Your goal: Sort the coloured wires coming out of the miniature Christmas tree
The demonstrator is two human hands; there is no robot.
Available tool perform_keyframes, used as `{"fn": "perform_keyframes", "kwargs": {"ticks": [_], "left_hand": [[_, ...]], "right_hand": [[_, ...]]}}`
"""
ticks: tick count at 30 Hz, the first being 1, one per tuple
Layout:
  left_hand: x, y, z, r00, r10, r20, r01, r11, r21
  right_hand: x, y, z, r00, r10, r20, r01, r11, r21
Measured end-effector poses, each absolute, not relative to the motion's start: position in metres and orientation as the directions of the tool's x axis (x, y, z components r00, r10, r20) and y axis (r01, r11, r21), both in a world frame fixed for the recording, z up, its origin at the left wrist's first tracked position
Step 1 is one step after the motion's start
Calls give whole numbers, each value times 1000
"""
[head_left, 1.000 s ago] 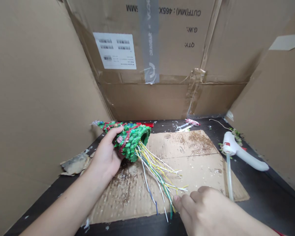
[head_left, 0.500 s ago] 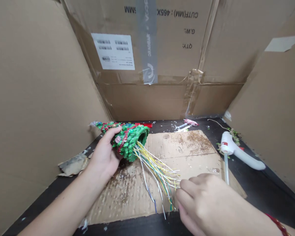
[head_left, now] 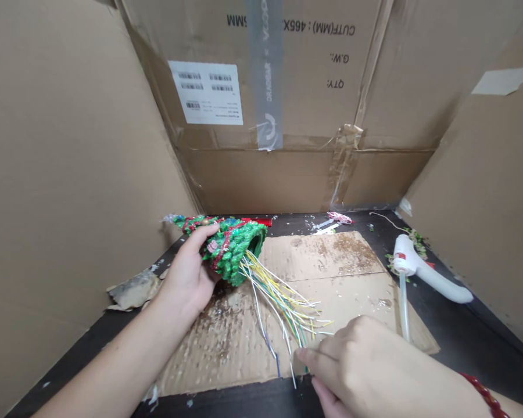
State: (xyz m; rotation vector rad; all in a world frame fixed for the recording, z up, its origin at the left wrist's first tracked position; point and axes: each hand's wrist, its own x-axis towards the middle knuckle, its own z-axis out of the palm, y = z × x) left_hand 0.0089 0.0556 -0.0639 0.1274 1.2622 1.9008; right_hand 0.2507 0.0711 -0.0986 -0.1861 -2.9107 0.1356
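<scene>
My left hand is wrapped round a small decorated Christmas tree with red garland, lying on its side. The tip points left and the hollow base faces right. A bundle of thin white, yellow, green and blue wires fans out of the base toward the lower right. My right hand is at the loose wire ends, its index finger stretched out and the thumb apart below. A green wire end shows between them, and I see no firm grip on it. The palm side of this hand is hidden.
A stained cardboard sheet lies on the dark table. To the right stands a white glue gun with a glue stick. Torn paper lies left, pink-white string at the back. Cardboard walls enclose the space.
My right hand's fingers have gone from curled to an extended index finger, with the fingertip shifted left and down among the wire ends. The left hand keeps its hold on the tree.
</scene>
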Motion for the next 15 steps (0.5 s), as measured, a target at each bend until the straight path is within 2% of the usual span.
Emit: {"fn": "perform_keyframes", "kwargs": {"ticks": [7, 11, 15], "left_hand": [[9, 55, -64, -645, 685, -339, -581, -152, 799], [8, 56, -65, -651, 679, -339, -578, -154, 801], [8, 56, -66, -656, 677, -333, -574, -160, 803]], "right_hand": [[254, 72, -100, -973, 144, 178, 134, 989, -68], [260, 71, -102, -990, 60, 126, 62, 998, 13], [260, 67, -100, -987, -21, 156, -3, 994, 113]]}}
